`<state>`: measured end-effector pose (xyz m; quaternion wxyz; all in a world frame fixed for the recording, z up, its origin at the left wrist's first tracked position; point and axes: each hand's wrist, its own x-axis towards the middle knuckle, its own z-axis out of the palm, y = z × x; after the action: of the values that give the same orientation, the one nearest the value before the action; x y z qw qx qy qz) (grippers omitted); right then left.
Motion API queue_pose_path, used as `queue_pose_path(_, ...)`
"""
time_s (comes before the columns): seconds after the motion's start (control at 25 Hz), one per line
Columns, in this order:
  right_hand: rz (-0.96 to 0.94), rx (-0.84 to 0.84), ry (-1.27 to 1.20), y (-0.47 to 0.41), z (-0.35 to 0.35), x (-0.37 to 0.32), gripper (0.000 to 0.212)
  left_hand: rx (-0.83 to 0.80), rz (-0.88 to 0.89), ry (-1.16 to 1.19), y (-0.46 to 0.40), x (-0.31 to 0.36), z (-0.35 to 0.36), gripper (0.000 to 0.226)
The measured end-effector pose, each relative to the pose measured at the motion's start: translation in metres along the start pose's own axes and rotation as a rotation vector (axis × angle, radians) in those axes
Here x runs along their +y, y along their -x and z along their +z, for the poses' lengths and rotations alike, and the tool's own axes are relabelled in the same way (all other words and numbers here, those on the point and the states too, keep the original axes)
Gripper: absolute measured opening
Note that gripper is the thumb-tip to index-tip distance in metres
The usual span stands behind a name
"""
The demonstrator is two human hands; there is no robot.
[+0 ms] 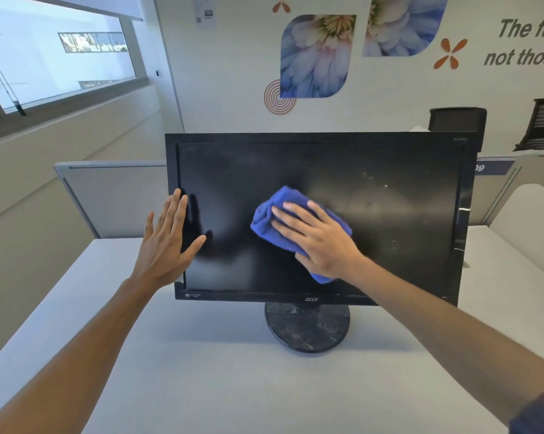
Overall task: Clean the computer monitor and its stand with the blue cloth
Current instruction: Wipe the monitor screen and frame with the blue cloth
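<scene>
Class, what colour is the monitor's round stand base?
Black, with pale dusty streaks on the stand base, seen in the head view.

Bare forearms; dark sleeve (543,411) at right arm.

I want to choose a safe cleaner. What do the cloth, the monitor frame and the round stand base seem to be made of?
Blue cloth: soft, bunched fabric, probably microfibre.
Monitor frame: black plastic, apparently glossy, given the glints on its right edge.
Stand base: dark plastic by the look, scuffed or dusty, with pale marks.
</scene>
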<state>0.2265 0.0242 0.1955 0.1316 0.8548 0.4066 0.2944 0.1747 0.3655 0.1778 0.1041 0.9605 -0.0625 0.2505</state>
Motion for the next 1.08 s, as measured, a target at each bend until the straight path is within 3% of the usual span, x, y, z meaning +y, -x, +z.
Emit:
queue_pose_path(0.28,-0.126,-0.094,-0.003,0.061,0.024,-0.042,0.069,-0.011,0.009,-0.008,0.018,-0.008,0.0,0.082)
queue_pose_path(0.6,0.114,0.015,0.062,-0.04,-0.029,0.019,0.069,-0.018,0.005,-0.003,0.031,-0.008,0.009,0.082)
queue_pose_path(0.92,0.05,-0.039,-0.041,0.044,0.016,-0.049,0.072,-0.033,0.017,-0.008,0.04,-0.014,0.015,0.08)
queue_pose_path(1.08,0.069,-0.031,-0.006,0.026,0.006,-0.043,0.069,-0.035,0.019,-0.006,0.04,-0.013,0.015,0.08)
